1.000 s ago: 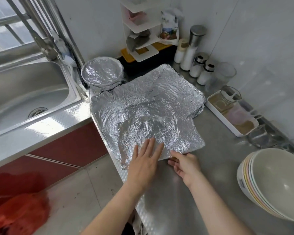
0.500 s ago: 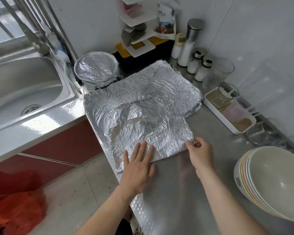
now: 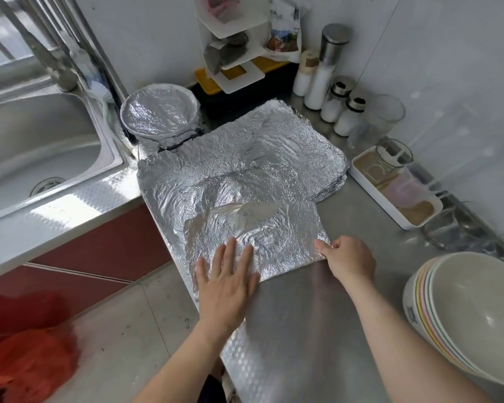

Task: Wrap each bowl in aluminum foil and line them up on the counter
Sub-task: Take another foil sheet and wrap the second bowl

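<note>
Pinching foil sheet [image 3: 262, 231], pouch label [image 3: 283, 30] blurred

Left hand [image 3: 226, 282] presses flat on foil sheet [image 3: 253, 231]; right hand [image 3: 348, 261] pinches its corner.

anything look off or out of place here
The top foil sheet sits askew, offset toward the near right of the foil stack under it; the left hand presses it flat and the right hand pinches its corner. The foil is wrinkled, with round dents. The unwrapped bowls lean tilted at the right. Nothing spilled.
</note>
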